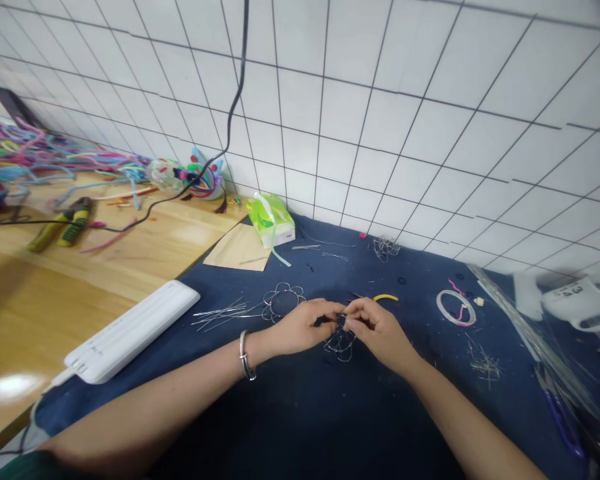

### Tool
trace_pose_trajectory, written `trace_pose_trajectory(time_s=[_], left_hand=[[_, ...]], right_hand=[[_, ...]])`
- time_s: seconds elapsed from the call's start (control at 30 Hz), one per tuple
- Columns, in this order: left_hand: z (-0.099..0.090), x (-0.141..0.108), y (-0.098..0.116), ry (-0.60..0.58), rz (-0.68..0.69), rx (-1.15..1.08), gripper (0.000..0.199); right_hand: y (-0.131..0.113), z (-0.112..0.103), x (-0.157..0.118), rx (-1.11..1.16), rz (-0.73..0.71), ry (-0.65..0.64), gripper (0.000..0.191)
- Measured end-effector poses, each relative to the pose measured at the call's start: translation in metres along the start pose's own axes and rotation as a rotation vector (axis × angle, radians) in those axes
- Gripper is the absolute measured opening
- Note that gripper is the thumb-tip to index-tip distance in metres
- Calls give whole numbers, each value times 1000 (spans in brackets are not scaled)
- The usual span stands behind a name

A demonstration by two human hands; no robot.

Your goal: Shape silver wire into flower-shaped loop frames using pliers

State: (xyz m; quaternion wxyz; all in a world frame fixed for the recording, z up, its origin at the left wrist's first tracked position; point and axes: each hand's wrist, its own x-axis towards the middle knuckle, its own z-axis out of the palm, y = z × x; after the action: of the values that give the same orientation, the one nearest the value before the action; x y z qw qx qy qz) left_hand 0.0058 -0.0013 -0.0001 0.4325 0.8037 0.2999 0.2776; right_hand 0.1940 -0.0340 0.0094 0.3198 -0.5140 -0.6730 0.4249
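Between my two hands is a wire flower (341,345), made of thin looped silver wire with small beads on it. My left hand (304,325) pinches its upper left edge, thumb and fingers close together. My right hand (377,328) pinches the same flower from the right; the fingertips of both hands nearly meet and hide its top. Just left of my left hand, a second wire flower (283,301) with round petals lies on the dark cloth. Behind my right hand lie pliers with a yellow handle (386,297), partly covered.
Straight wires (225,313) and a white power strip (135,330) lie to the left. A tissue pack (271,220) and a wire tangle (386,248) are near the tiled wall. On the right are a white ring (455,308), wire scraps (486,367), purple-handled scissors (563,420) and a white jug (583,303).
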Motion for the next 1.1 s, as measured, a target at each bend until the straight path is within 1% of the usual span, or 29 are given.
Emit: trace_pose_trajectory(time_s=[0.1,0.23,0.33,0.43,0.5,0.53,0.6,0.7,0.87,1.0,1.1], left_hand=[[3,0,0,-27,-10,-38,15],[5,-2,-4,-6,-116,-140,17],[4,-4,-7,72,-158,-176,17],[2,-5,-10,170,-189,-193,17],[1,-6,-11,201,-211,-218,17],[0,-6,-11,205,-220,-234,17],[-1,-7,-11,195,-233,-272,17],[-1,-8,-10,166,-252,-344,16],[-5,-8,-11,125,-355,-465,18],[-7,-8,-10,108,-374,-440,17],[-6,-10,-9,102,-372,-379,17]], right_hand=[[-3,2,-1,-22,-21,18,11],[-7,3,-2,-28,-37,41,5],[-6,1,-3,-92,-73,126,5],[-1,3,-5,-216,-145,222,6],[2,8,-6,-262,-150,228,6],[4,11,-6,-255,-127,220,10],[6,18,-6,-177,-63,195,16],[9,24,-4,19,-4,153,17],[11,21,-2,305,61,58,19],[13,18,-2,430,113,8,17],[15,18,-1,515,147,-25,19]])
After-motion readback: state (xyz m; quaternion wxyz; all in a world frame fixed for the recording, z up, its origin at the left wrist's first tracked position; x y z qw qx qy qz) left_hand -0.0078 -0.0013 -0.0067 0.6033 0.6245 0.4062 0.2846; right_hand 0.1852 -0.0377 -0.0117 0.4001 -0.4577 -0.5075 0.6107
